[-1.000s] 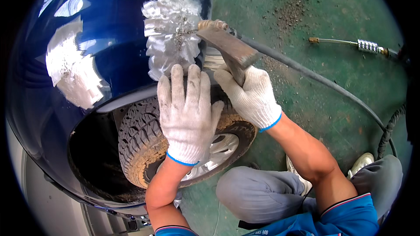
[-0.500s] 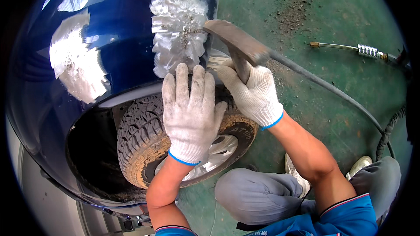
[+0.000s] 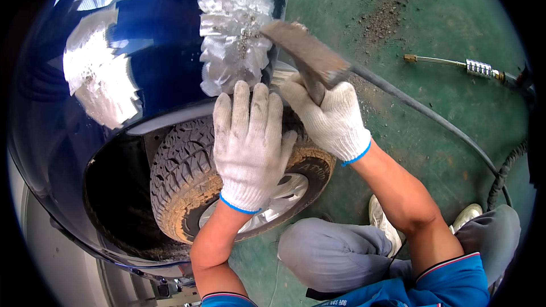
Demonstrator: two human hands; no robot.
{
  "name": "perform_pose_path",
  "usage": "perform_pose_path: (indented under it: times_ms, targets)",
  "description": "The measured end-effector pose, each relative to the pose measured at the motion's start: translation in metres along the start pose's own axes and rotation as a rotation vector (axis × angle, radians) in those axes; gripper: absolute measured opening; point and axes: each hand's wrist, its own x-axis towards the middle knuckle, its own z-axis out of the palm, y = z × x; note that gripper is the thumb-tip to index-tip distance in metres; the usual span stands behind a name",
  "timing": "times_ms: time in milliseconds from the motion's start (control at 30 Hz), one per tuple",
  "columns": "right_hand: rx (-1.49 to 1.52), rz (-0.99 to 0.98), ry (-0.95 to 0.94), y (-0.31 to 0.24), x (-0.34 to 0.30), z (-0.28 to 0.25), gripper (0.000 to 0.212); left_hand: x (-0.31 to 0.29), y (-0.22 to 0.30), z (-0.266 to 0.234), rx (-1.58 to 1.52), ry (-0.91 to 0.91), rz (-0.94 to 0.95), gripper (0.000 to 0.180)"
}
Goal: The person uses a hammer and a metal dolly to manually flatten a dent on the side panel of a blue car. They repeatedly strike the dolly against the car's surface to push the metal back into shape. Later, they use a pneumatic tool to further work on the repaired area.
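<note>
My right hand (image 3: 330, 119), in a white knit glove with a blue cuff, grips the short handle of a worn hammer (image 3: 307, 51). The long brownish hammer head lies beside the edge of a blue car body panel (image 3: 162, 51), its tip close to a patch of bare, ground metal (image 3: 233, 34). Whether the hammer touches the panel I cannot tell. Also gloved, my left hand (image 3: 244, 148) lies flat with fingers stretched out, fingertips on the wheel arch lip just below that patch. Its palm is above the muddy tyre (image 3: 185, 170).
Another bare metal patch (image 3: 101, 71) shines farther left on the panel. A dark hose (image 3: 424, 105) crosses the green floor (image 3: 341, 0) on the right, near a metal air fitting (image 3: 478, 68). Dirt crumbs (image 3: 387, 11) lie scattered at the far side. My bent knee (image 3: 330, 256) is close below.
The hammer head has shifted slightly left and its tip a little upward, still in my right hand. My left hand stays flat at the arch lip. The view has moved slightly.
</note>
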Motion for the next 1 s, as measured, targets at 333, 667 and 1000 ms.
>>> perform_pose_path:
  times_ms: [333, 667, 1000]
  targets:
    - [-0.184, 0.048, -0.041, 0.016, 0.008, -0.002, 0.024, 0.003, 0.003, 0.0, -0.06, 0.036, 0.049, 0.056]
    - [-0.233, 0.26, -0.165, 0.021, -0.011, -0.013, 0.028, -0.019, 0.061, -0.005, -0.6, 0.183, 0.146, 0.035]
    - [-0.375, 0.193, -0.263, 0.063, -0.029, -0.059, 0.033, -0.009, 0.089, 0.029, -0.965, 0.204, 0.174, 0.033]
